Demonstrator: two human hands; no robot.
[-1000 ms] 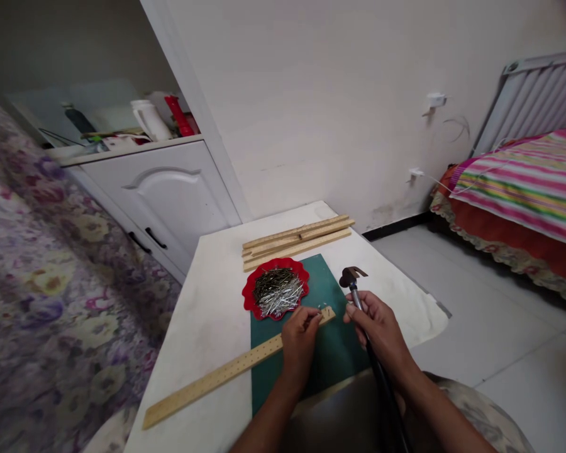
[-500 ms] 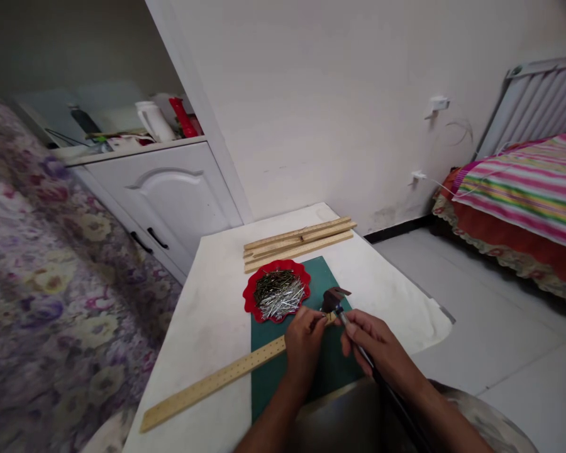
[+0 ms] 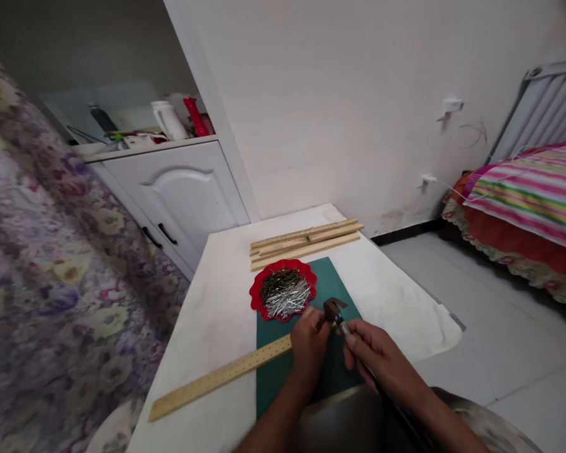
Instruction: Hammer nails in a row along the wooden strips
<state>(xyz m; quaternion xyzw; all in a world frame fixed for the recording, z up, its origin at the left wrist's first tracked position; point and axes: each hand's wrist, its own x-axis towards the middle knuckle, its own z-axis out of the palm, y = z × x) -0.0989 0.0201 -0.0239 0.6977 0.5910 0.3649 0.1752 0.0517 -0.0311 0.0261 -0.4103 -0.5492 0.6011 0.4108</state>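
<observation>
"Grip?"
"Right hand (image 3: 373,353) clasps the hammer (image 3: 334,310) above the green mat (image 3: 327,280); left hand (image 3: 308,343), can't tell."
"Around?"
"Wood strip (image 3: 221,375) toward eight o'clock across the white table (image 3: 391,296); cupboard (image 3: 183,195) eleven, bed (image 3: 528,184) two."

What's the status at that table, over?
Right hand gripping hammer. Left hand over dotted wooden strip. Hammer head partly blocking view of strip's right end; red bowl of nails just beyond left hand.
</observation>
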